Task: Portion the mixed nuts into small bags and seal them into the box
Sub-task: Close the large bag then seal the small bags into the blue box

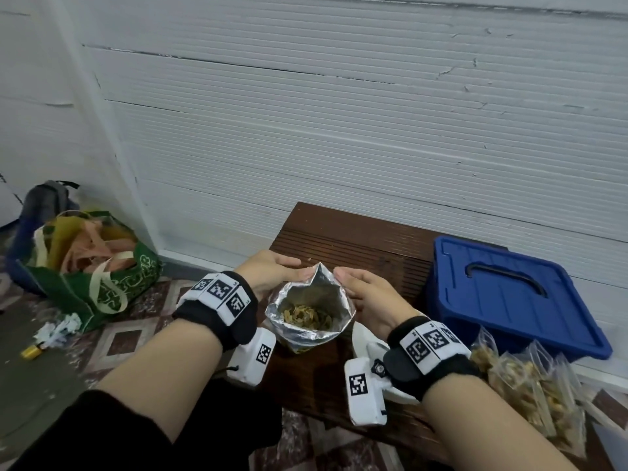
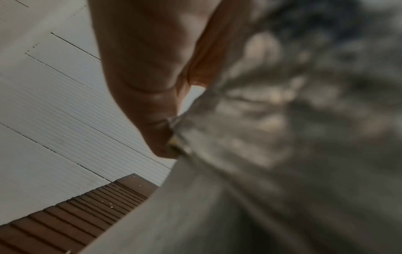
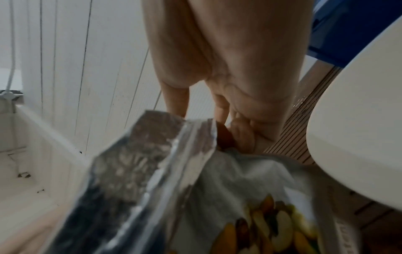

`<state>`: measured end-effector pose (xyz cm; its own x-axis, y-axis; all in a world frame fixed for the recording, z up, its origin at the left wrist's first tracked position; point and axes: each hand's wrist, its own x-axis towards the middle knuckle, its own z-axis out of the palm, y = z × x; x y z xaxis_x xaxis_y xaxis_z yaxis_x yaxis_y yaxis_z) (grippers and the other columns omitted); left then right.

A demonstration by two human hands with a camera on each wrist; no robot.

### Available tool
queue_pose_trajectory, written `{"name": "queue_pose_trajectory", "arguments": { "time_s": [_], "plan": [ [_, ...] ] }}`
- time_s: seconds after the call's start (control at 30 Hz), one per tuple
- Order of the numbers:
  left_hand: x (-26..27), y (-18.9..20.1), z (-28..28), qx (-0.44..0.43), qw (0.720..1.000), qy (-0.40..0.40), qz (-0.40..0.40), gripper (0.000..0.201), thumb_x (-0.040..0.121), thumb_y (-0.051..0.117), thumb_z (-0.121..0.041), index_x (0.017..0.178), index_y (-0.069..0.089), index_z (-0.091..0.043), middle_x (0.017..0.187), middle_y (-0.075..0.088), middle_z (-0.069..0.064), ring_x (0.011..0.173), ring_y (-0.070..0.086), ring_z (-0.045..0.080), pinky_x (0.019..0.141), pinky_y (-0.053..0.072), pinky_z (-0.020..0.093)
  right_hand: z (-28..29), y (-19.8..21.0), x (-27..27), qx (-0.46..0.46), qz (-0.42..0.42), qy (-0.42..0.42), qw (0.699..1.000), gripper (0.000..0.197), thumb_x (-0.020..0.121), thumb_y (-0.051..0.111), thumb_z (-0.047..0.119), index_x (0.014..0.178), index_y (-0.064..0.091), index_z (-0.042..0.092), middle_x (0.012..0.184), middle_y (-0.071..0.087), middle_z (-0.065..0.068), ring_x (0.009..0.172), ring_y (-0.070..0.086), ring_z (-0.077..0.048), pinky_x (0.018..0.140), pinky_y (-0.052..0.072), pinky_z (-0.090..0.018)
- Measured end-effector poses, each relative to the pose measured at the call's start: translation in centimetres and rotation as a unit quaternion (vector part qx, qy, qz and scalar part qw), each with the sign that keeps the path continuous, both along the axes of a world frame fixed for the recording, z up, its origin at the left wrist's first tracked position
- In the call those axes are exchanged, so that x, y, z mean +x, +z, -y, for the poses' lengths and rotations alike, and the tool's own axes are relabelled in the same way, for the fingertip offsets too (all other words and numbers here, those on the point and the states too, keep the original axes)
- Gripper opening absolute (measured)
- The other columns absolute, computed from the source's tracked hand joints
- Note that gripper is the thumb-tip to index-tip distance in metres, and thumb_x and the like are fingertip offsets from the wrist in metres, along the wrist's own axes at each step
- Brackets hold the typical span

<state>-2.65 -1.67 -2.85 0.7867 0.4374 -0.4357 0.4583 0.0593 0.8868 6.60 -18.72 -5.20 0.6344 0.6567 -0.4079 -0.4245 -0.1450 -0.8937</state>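
Both your hands pinch the foil nut bag (image 1: pixel 311 312) at frame centre: left hand (image 1: pixel 268 271), right hand (image 1: pixel 367 297), spreading its mouth so nuts stay reachable. It stands on the table (image 1: pixel 356 246); filled small bags (image 1: pixel 530 379) wait lower right, beside the lidded blue box (image 1: pixel 509 294).

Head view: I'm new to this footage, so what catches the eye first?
The open foil nut bag at centre, its mouth held apart by the left hand and right hand over the brown table. To the right sits a blue box with its lid on, filled small bags in front of it.
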Motion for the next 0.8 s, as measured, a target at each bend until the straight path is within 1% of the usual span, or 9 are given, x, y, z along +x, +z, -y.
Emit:
{"name": "queue_pose_trajectory", "arguments": {
  "time_s": [0.07,0.17,0.23,0.37,0.47,0.53,0.57,0.63,0.8],
  "plan": [
    [0.0,-0.2,-0.2,0.026,0.999,-0.017,-0.007,0.048,0.069,0.083,-0.019,0.111,0.061,-0.013,0.103,0.069,0.013,0.093,0.068,0.023,0.086,0.056,0.038,0.0,0.2,-0.2,-0.004,0.001,0.017,1.0,0.045,0.083,0.071,0.023,0.123,0.053,0.012,0.078,0.072,-0.002,0.064,0.065,-0.014,0.061,0.055,-0.03],
    [0.0,-0.5,-0.2,0.071,0.996,-0.045,0.008,0.044,0.07,0.083,-0.013,0.107,0.061,-0.018,0.099,0.072,0.007,0.094,0.069,0.021,0.091,0.054,0.04,0.2,0.2,-0.2,-0.003,-0.013,0.038,0.999,0.048,0.079,0.074,0.005,0.122,0.054,0.013,0.094,0.073,-0.014,0.079,0.07,-0.024,0.076,0.058,-0.04],
    [0.0,-0.3,-0.1,0.126,0.99,-0.066,0.023,0.043,0.07,0.084,-0.014,0.105,0.061,-0.02,0.089,0.073,-0.002,0.089,0.069,0.014,0.092,0.052,0.037,0.1,0.5,0.0,-0.014,0.018,0.048,0.999,0.049,0.076,0.073,-0.003,0.12,0.058,0.013,0.1,0.071,-0.018,0.079,0.07,-0.025,0.072,0.058,-0.036],
    [0.3,0.0,0.2,0.196,0.978,-0.054,0.04,0.041,0.072,0.083,-0.03,0.106,0.062,-0.02,0.081,0.069,-0.007,0.083,0.066,0.009,0.082,0.052,0.028,-0.6,1.3,0.4,-0.051,0.176,0.012,0.983,0.043,0.078,0.069,-0.008,0.116,0.061,0.012,0.078,0.063,-0.008,0.066,0.063,-0.017,0.06,0.051,-0.028],
    [-0.5,0.1,-0.3,0.196,0.977,-0.079,-0.001,0.031,0.079,0.073,-0.043,0.098,0.065,-0.019,0.087,0.07,0.005,0.081,0.064,0.018,0.074,0.052,0.029,-0.8,1.1,0.6,-0.062,0.262,-0.011,0.963,0.039,0.08,0.068,-0.004,0.111,0.061,0.018,0.075,0.055,-0.004,0.066,0.055,-0.015,0.058,0.048,-0.025],
    [-1.2,-0.1,-0.8,0.119,0.99,-0.079,0.013,0.032,0.081,0.074,-0.032,0.104,0.064,-0.012,0.079,0.069,0.004,0.07,0.059,0.019,0.063,0.049,0.028,-0.7,0.8,0.5,-0.053,0.291,-0.026,0.955,0.036,0.08,0.07,-0.002,0.104,0.06,0.023,0.072,0.052,0.0,0.063,0.051,-0.01,0.057,0.045,-0.018],
    [-1.4,-0.3,-0.9,0.092,0.993,-0.068,0.033,0.037,0.079,0.077,-0.023,0.109,0.062,-0.011,0.076,0.068,0.0,0.071,0.059,0.018,0.064,0.048,0.027,-0.7,0.6,0.4,-0.047,0.309,-0.028,0.949,0.036,0.08,0.07,-0.001,0.1,0.059,0.026,0.071,0.051,0.002,0.062,0.049,-0.008,0.057,0.044,-0.018],
    [-1.6,-0.6,-1.1,0.129,0.988,-0.054,0.069,0.042,0.075,0.08,-0.014,0.111,0.059,-0.016,0.079,0.066,-0.006,0.074,0.06,0.015,0.075,0.049,0.029,-0.5,0.6,0.2,-0.045,0.372,-0.013,0.927,0.036,0.081,0.068,-0.001,0.095,0.057,0.03,0.072,0.05,0.004,0.06,0.047,-0.005,0.06,0.043,-0.016],
    [-1.4,-0.4,-0.9,0.257,0.953,-0.092,0.133,0.037,0.077,0.078,-0.01,0.103,0.054,-0.024,0.082,0.061,-0.009,0.05,0.046,0.003,0.059,0.042,0.019,-0.3,0.9,-0.3,-0.064,0.562,0.027,0.824,0.041,0.079,0.06,-0.007,0.096,0.054,0.03,0.077,0.05,0.007,0.069,0.045,-0.002,0.064,0.036,-0.01]
  ]
}}
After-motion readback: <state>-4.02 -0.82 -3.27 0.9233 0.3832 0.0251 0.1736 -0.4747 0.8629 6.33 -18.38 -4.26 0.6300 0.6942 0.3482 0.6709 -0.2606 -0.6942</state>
